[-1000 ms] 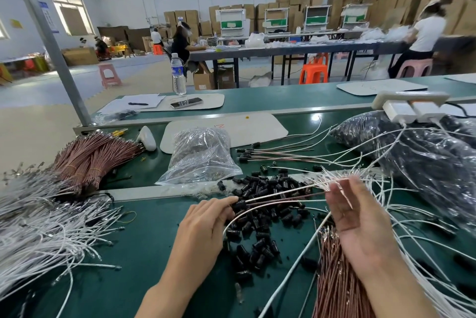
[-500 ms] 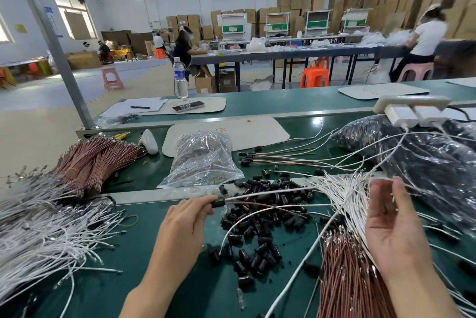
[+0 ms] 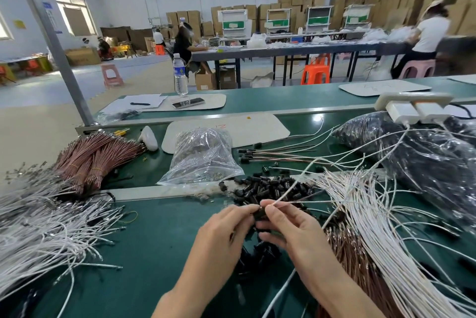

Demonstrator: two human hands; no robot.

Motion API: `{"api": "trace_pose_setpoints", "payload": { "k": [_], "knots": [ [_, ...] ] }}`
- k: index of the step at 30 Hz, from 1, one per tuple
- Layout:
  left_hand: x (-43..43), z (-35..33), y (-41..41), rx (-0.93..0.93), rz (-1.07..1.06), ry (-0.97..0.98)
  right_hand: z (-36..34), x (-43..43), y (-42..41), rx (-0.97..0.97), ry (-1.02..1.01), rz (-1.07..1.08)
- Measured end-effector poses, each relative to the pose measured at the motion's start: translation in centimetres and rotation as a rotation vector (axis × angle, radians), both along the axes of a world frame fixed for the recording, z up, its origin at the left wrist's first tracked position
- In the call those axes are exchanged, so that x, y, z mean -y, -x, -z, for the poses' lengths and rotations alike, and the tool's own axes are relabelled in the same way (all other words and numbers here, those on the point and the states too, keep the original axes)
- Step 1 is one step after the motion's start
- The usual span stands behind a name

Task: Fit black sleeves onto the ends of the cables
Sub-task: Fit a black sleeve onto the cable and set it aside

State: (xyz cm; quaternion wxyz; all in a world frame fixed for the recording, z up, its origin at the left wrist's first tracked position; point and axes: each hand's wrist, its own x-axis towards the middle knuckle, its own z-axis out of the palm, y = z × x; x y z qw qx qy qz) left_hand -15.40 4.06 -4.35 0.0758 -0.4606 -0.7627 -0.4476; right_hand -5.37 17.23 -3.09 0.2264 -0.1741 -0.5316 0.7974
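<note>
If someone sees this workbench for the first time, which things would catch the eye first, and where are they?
At the centre front, the left hand and right hand meet, pinching a black sleeve and a white cable. Just behind them lies a pile of black sleeves. Masses of white cables spread at the left and right, with brown cable bundles behind the left ones.

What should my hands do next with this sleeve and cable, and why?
Probably slide the sleeve onto the cable tip. The left hand pinches the black sleeve, the right hand pinches the white cable near its end, and they meet end to end; whether the tip is in is unclear.
</note>
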Motion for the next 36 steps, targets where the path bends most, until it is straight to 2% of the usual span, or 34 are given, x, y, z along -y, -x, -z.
{"api": "trace_pose_setpoints", "payload": {
  "k": [4,9,17,22,25,32,36],
  "knots": [
    [0.1,-0.1,-0.2,0.037,-0.002,-0.049,0.1,-0.3,-0.1,-0.063,0.030,0.063],
    [0.8,-0.4,0.0,0.251,-0.017,-0.123,-0.3,-1.3,-0.5,-0.128,0.124,0.121],
    [0.7,-0.6,-0.5,0.354,0.076,-0.089,-0.4,-1.1,-0.9,-0.133,0.132,0.084],
    [0.5,-1.3,-0.5,0.652,0.170,-0.179,-0.6,-0.9,-0.9,-0.148,0.152,0.062],
    [0.6,-1.8,-0.5,0.763,0.209,-0.196,-0.8,-0.8,-1.0,-0.155,0.168,0.058],
    [0.3,-1.5,-0.4,0.782,0.197,-0.186,-0.8,-0.5,-0.8,-0.140,0.170,0.050],
    [-0.1,-1.1,-0.8,0.757,0.180,-0.181,-0.7,0.1,-0.8,-0.090,0.042,-0.004]
  ]
}}
